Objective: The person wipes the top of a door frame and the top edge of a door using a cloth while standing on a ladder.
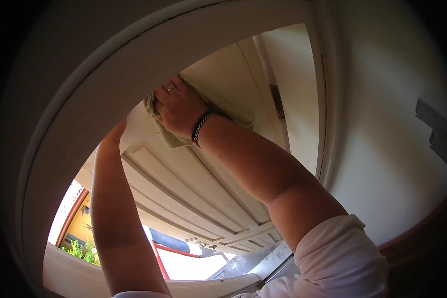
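Note:
My right hand [180, 106] reaches up through a white door frame [134, 56] and grips a folded olive-green cloth [171, 138]. Part of the cloth bunches out past the fingers, and part hangs under the palm. A ring and a dark braided bracelet are on this hand and wrist. The hand is at the upper end of a cream panelled door [193, 186], close to a pale surface with a dark, dirty edge. Farther left, my left hand [121, 128] is raised to the same height. Its fingers are hidden behind the frame, so what it touches does not show.
A white wall [380, 156] with a grey patch [432, 130] stands on the right. Door handle hardware [203, 244] shows low on the panelled door. Bright daylight, green plants [78, 250], a yellow wall [78, 221] and red bars [160, 259] appear outside at lower left.

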`<state>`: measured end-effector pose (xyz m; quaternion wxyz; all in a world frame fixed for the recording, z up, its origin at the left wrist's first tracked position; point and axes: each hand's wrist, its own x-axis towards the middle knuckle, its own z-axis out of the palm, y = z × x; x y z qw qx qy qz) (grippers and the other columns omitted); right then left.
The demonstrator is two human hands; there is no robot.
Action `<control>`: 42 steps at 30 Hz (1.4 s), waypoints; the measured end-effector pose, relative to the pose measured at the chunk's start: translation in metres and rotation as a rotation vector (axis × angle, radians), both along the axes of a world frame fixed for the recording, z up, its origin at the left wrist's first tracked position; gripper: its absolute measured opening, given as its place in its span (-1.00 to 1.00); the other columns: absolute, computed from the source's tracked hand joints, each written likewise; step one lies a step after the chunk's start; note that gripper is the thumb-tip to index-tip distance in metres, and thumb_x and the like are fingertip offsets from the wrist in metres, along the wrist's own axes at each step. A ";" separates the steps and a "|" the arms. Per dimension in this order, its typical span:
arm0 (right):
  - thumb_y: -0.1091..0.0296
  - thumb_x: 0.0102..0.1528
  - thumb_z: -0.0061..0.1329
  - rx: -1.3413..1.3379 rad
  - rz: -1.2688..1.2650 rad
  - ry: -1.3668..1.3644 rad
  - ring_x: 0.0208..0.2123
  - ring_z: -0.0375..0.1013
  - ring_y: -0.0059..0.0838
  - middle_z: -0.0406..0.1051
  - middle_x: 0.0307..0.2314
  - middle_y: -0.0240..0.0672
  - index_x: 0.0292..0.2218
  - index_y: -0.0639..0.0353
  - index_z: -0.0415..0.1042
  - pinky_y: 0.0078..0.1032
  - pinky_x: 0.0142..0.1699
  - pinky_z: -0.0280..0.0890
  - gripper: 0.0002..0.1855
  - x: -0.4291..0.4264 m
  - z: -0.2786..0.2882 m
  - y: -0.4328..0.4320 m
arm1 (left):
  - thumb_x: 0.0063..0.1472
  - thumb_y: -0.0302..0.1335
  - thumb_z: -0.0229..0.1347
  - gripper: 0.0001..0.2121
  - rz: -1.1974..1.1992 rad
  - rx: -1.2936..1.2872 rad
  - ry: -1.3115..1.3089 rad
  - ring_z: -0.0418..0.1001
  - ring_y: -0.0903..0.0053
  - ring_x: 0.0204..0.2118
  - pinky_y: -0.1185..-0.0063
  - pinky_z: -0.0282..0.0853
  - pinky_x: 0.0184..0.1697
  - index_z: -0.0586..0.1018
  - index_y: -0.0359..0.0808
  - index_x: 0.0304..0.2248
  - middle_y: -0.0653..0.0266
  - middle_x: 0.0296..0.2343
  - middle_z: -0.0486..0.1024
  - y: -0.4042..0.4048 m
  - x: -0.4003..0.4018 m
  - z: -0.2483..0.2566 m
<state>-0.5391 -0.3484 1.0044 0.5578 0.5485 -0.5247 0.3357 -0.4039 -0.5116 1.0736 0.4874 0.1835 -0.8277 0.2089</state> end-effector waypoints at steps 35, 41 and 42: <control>0.02 -0.10 -0.17 0.149 -0.147 -0.206 -0.04 -0.01 -0.14 0.14 -0.20 -0.07 -0.34 0.31 0.36 -0.14 0.00 -0.13 -0.54 -0.015 -0.053 0.025 | -0.11 -0.03 0.00 -0.40 -0.132 0.392 -0.047 0.15 0.36 -0.08 0.57 -0.01 -0.02 0.33 -0.36 -0.19 0.12 -0.17 0.26 0.036 0.007 0.001; 0.02 -0.10 -0.18 0.084 -0.176 -0.238 -0.06 0.03 -0.18 0.18 -0.22 -0.06 -0.32 0.28 0.37 -0.15 0.02 -0.17 -0.53 -0.019 -0.013 0.015 | -0.11 -0.07 0.02 -0.41 -0.146 0.353 0.046 0.16 0.35 -0.09 0.56 0.00 -0.03 0.30 -0.35 -0.17 0.14 -0.17 0.26 0.038 0.001 -0.003; 0.02 -0.10 -0.18 0.087 -0.182 -0.240 -0.06 0.03 -0.18 0.18 -0.22 -0.06 -0.32 0.28 0.37 -0.15 0.02 -0.17 -0.53 -0.021 -0.013 0.015 | -0.11 -0.08 0.03 -0.42 -0.145 0.404 0.000 0.16 0.36 -0.08 0.56 0.00 -0.02 0.30 -0.35 -0.16 0.14 -0.16 0.25 0.037 0.001 0.000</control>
